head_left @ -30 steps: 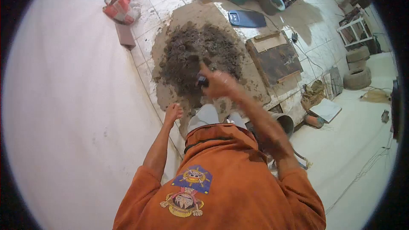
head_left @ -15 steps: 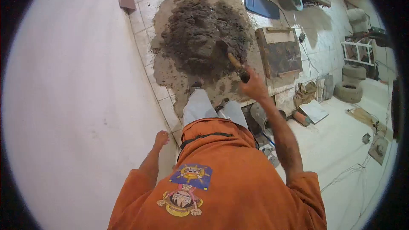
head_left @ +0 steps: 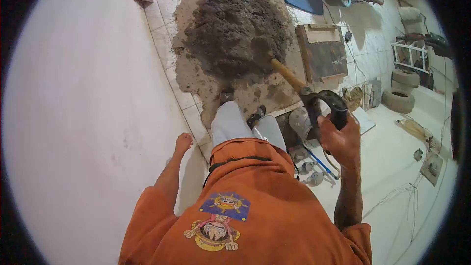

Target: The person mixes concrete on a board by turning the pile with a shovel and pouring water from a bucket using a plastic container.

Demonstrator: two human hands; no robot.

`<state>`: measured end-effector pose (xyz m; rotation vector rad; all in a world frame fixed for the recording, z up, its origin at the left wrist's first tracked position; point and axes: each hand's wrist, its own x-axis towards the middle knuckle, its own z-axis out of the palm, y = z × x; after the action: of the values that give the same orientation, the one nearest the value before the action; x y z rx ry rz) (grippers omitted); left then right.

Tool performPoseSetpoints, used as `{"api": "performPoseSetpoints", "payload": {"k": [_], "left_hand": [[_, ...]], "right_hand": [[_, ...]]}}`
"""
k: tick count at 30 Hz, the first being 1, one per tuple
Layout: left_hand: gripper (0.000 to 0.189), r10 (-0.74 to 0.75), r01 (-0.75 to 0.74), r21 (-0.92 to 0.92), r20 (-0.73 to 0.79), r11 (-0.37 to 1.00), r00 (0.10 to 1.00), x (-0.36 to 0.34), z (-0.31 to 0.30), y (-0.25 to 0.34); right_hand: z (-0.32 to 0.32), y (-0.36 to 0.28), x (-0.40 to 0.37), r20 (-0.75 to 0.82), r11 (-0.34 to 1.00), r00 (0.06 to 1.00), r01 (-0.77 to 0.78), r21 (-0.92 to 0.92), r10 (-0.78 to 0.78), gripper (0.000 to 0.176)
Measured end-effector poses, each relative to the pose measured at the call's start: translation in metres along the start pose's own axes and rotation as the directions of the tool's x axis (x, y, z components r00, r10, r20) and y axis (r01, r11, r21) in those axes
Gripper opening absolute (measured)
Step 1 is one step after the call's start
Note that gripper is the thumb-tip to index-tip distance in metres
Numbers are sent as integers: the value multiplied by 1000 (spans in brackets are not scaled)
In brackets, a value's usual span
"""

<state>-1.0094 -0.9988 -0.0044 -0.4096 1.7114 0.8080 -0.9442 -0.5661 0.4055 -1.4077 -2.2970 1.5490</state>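
My right hand [head_left: 341, 140] is closed round the black D-shaped grip of a shovel [head_left: 289, 76] with a wooden shaft. The shovel slants down and left, and its blade [head_left: 261, 49] rests against the right side of a heap of dark wet mortar-like mix [head_left: 223, 34]. Part of the blade blends with the mix. My left hand [head_left: 184, 142] hangs beside the white wall, fingers curled in with nothing seen in them. My shoes [head_left: 226, 97] stand at the near edge of the heap.
A white wall [head_left: 88, 118] rises at the left. Right of the heap lie a wooden board box [head_left: 324, 56] and a blue lid [head_left: 303, 2]. A bucket [head_left: 299, 122] stands near my right leg. Farther right are stacked tyres [head_left: 398, 99], a white rack [head_left: 413, 58] and loose cables.
My right hand has drawn back toward me and to the right, bringing the shovel's grip with it. More of the wooden shaft shows. The left hand has risen slightly.
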Motion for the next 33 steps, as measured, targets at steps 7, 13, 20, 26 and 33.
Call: {"api": "performPoseSetpoints", "payload": {"k": [7,13,20,26,33], "left_hand": [[24,605,-560,511,94,652,790,91,1,-31],[25,234,-233,25,-22,972,972,46,7,41],[24,192,-192,43,6,980,981,58,15,52],[29,162,-174,170,80,970,983,56,32,58],[31,158,-164,75,73,984,985,42,17,51]], "right_hand": [[98,107,78,-42,994,997,62,-92,-66,32],[81,22,12,127,999,991,-29,-39,34,40],[49,-21,-14,21,993,999,36,-108,-34,44],[157,102,38,1,993,993,117,3,-117,48],[94,7,-28,280,998,959,46,-33,-35,62]]}}
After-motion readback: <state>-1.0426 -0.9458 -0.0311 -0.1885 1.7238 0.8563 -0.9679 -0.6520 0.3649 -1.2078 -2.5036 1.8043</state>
